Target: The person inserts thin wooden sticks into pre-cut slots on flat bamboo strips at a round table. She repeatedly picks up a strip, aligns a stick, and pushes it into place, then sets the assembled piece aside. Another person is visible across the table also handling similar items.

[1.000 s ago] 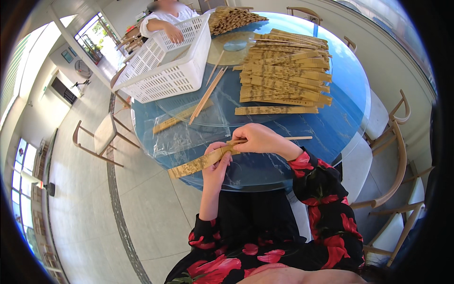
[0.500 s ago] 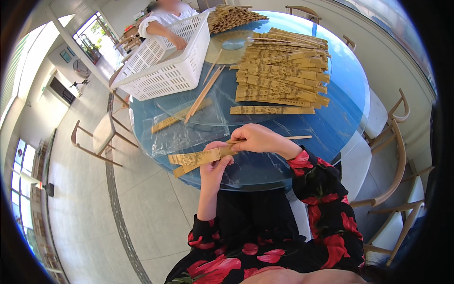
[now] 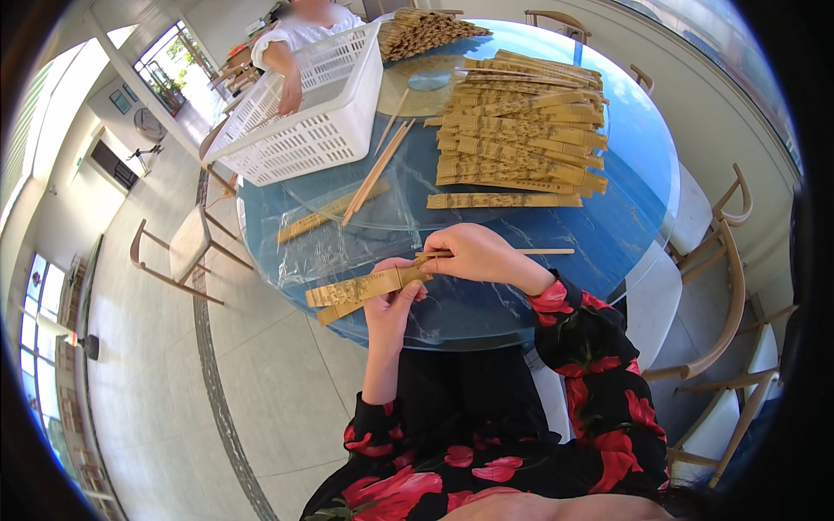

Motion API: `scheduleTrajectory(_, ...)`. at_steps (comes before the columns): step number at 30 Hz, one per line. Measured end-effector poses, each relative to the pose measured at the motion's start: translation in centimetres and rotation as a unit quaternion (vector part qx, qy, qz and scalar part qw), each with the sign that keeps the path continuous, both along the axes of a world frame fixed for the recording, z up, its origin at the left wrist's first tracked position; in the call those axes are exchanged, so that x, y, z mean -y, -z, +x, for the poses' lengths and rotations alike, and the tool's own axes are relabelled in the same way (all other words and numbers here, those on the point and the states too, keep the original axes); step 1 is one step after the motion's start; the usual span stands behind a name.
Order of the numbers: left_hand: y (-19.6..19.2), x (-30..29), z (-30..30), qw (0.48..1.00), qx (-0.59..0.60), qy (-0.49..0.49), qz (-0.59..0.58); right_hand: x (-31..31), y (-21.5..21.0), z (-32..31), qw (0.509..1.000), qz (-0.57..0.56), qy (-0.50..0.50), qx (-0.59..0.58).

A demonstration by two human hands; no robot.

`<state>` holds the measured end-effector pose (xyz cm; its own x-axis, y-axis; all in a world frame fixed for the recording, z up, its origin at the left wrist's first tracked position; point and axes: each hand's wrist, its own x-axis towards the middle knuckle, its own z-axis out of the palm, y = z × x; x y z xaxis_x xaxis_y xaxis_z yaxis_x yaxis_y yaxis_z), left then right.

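My left hand (image 3: 391, 300) is closed on printed brown paper chopstick sleeves (image 3: 354, 290), which fan out to the left past the table's near edge. At the right end of these sleeves, my right hand (image 3: 465, 256) pinches the paper between thumb and fingers. A pale wooden chopstick (image 3: 546, 252) runs beneath my right hand and sticks out on its right side; whether the fingers grip it is hidden. Beyond my hands lies a large pile of similar sleeves (image 3: 521, 130), with a single sleeve (image 3: 504, 201) along its near side.
Loose chopsticks (image 3: 373, 178) and another sleeve (image 3: 304, 227) lie on clear plastic film (image 3: 339, 252) on the round blue table (image 3: 638, 187). A white slotted basket (image 3: 304, 139) stands at the far left. Behind it, a co-worker's hand (image 3: 291, 94) reaches inside. Bundled sticks (image 3: 426, 35) are heaped farther back.
The held sleeves have shifted slightly left and their upper strip lies flatter. My right hand has moved a little left. The co-worker's hand has moved left and lower in the basket.
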<state>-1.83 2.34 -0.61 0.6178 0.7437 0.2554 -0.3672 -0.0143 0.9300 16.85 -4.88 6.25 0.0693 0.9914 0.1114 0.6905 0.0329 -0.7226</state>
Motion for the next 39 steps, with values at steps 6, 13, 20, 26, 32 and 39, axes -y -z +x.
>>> scheduleTrajectory(6,-0.1,-0.1,0.0,1.0,0.003,0.005,-0.002,0.0,0.4,0.3,0.999,0.033,-0.008,0.013)
scheduleTrajectory(13,-0.1,-0.1,-0.2,1.0,0.006,-0.005,-0.004,0.7,-1.2,1.2,0.998,-0.053,-0.042,0.009)
scheduleTrajectory(20,0.0,-0.1,-0.3,1.0,0.004,-0.013,-0.002,0.6,-1.4,0.8,0.989,-0.089,-0.106,-0.059)
scheduleTrajectory(26,-0.2,0.0,-0.1,1.0,0.001,-0.002,0.004,0.9,-1.3,0.6,0.987,-0.06,-0.121,-0.083)
scheduleTrajectory(32,-0.6,0.1,0.0,1.0,-0.006,-0.001,0.002,1.0,-0.7,0.7,0.989,-0.011,-0.104,-0.105)
scheduleTrajectory(39,0.8,-0.3,0.2,0.999,0.013,-0.03,0.012,0.7,0.0,0.5,0.992,0.01,-0.06,-0.112)
